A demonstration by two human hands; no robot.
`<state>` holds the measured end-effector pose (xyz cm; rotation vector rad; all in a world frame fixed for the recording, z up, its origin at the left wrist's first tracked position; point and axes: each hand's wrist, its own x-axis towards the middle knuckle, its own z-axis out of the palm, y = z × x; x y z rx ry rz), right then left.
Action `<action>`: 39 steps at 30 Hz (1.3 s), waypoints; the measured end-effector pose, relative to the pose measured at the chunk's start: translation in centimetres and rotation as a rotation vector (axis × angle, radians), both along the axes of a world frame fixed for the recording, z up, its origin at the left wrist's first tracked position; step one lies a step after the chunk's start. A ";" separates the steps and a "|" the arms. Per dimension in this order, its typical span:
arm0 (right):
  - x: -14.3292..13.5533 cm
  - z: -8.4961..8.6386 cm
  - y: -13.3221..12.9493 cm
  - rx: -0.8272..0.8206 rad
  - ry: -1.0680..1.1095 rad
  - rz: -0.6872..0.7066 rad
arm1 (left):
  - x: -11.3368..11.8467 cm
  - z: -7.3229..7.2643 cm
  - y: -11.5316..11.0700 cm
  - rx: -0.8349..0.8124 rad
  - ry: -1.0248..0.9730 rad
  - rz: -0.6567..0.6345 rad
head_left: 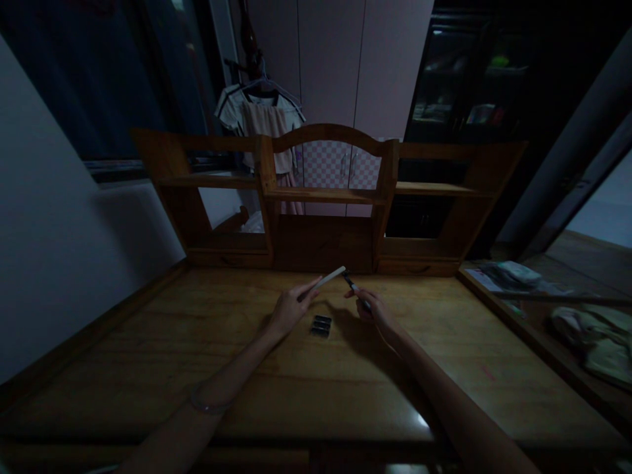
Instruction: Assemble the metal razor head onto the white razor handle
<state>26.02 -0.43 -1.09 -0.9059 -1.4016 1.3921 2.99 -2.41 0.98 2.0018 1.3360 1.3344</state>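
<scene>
My left hand [291, 309] is closed around a slim white stick [332, 276], which points up and to the right over the desk. In my right hand [371, 308] is a dark, pen-like tool [350, 282], its tip close to the far end of the white stick. Whether the two tips touch is too small to tell. Below and between my hands, a small clear case with dark strips [321, 326] lies on the wooden desk [276, 395].
A wooden shelf unit [326, 195] stands along the desk's back edge. Papers and a plastic packet [518, 273] lie beyond the right edge, with pale cloth or a bag [600, 339] nearer. A wall [74, 250] borders the left side.
</scene>
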 end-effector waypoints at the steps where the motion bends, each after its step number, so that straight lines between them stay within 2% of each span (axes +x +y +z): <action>1: 0.0 0.0 0.0 0.001 -0.004 0.002 | 0.0 0.0 0.0 0.000 -0.005 0.010; 15: -0.1 0.4 -0.4 0.019 -0.014 0.013 | -0.2 -0.6 0.3 0.031 0.001 -0.038; 29: 0.0 0.4 -0.4 0.038 -0.023 0.020 | -0.5 -0.8 0.6 0.037 0.010 0.008; 34: -0.1 0.3 -0.2 0.043 -0.016 0.016 | -0.4 -0.8 0.7 0.045 0.007 -0.039; 39: -0.1 0.1 -0.2 0.045 -0.034 0.015 | -0.3 -0.9 0.7 0.029 0.027 0.008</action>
